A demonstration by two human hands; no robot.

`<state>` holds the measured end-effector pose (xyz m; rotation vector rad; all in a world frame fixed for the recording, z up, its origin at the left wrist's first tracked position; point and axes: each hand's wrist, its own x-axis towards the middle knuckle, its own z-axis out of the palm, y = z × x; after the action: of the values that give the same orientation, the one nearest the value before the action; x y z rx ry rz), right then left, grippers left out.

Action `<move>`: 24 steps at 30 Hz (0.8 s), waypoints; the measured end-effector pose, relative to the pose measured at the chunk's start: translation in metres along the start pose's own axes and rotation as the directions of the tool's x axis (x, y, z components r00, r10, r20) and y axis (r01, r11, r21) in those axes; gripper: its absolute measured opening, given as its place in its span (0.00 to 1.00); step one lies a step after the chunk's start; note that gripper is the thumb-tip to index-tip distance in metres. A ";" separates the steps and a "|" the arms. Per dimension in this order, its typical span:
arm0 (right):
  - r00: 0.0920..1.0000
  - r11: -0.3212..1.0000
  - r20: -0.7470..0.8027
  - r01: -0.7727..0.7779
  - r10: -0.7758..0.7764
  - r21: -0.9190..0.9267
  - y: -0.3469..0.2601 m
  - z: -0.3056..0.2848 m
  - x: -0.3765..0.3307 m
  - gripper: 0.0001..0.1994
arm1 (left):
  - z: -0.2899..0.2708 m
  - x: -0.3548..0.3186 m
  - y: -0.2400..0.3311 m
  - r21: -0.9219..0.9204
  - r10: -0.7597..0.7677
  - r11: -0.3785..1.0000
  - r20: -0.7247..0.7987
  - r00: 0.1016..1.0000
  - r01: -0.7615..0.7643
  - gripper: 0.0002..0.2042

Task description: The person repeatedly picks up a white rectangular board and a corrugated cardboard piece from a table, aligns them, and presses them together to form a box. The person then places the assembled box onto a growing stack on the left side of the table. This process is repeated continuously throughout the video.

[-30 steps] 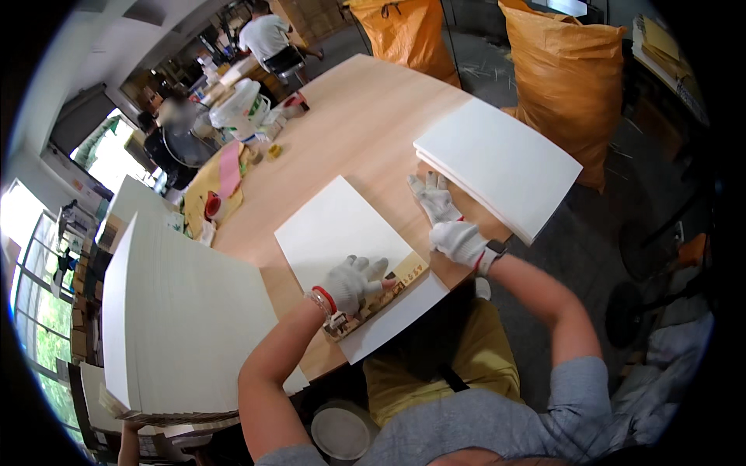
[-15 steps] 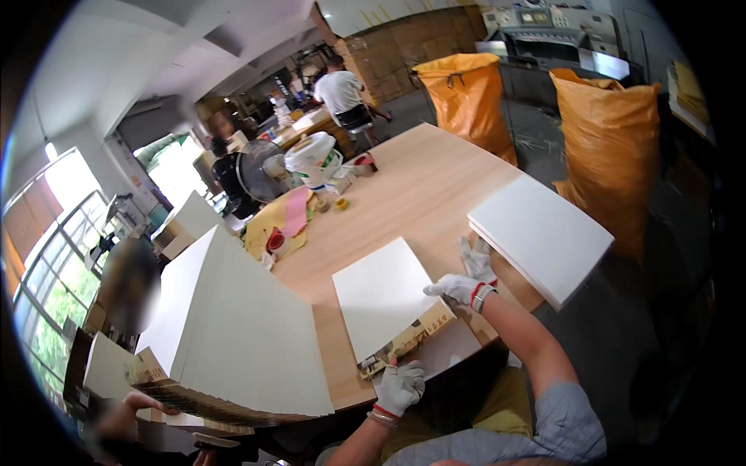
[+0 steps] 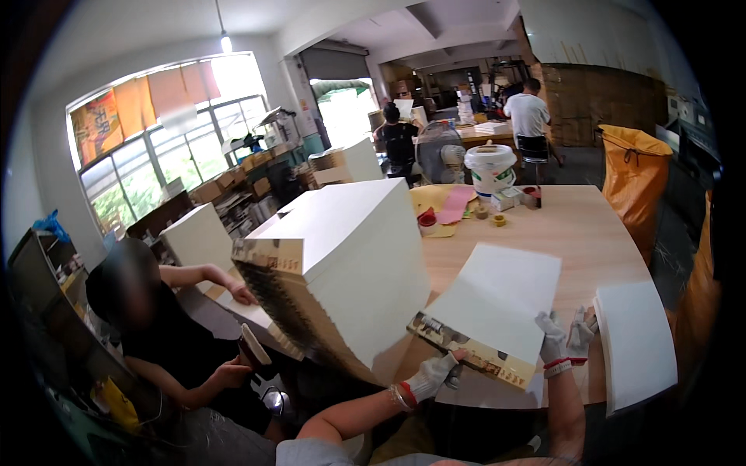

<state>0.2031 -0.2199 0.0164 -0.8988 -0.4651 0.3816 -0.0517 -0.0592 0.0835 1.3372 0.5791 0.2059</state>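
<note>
the white sheet (image 3: 501, 291) has moved nearer the tall stack (image 3: 365, 279), left hand (image 3: 433, 376) and right hand (image 3: 553, 340) pinching it.

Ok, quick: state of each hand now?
White-gloved left hand: closed on the white rectangular sheet along its brown printed edge.
White-gloved right hand: at the sheet's right edge; grip can't be told.

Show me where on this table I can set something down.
Bare wooden table lies beyond the held white sheet, between the yellow tape roll and the low white stack. Crowded: left, by the tall white stack; around the white bucket; between sheet and low stack, with right hand and loose glove.
</note>
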 end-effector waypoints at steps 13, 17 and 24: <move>0.894 0.987 0.419 0.128 -0.158 0.099 -0.126 0.330 0.067 0.13 | -0.125 -0.118 0.231 0.353 0.859 0.380 -0.478 0.184 -0.855 0.35; 0.935 0.904 0.347 0.206 -0.069 -0.375 -0.085 0.405 0.094 0.17 | -0.231 -0.086 0.226 0.739 0.807 0.551 -0.590 0.023 -0.388 0.41; 0.884 0.618 0.347 0.087 0.315 -0.781 -0.086 0.435 0.086 0.27 | -0.287 -0.080 0.222 0.612 0.666 0.745 -0.711 0.228 -0.265 0.47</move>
<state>0.0531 0.0585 0.3389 -1.7303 -1.0702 0.5272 -0.2242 0.2022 0.2839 1.6929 1.1609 1.5526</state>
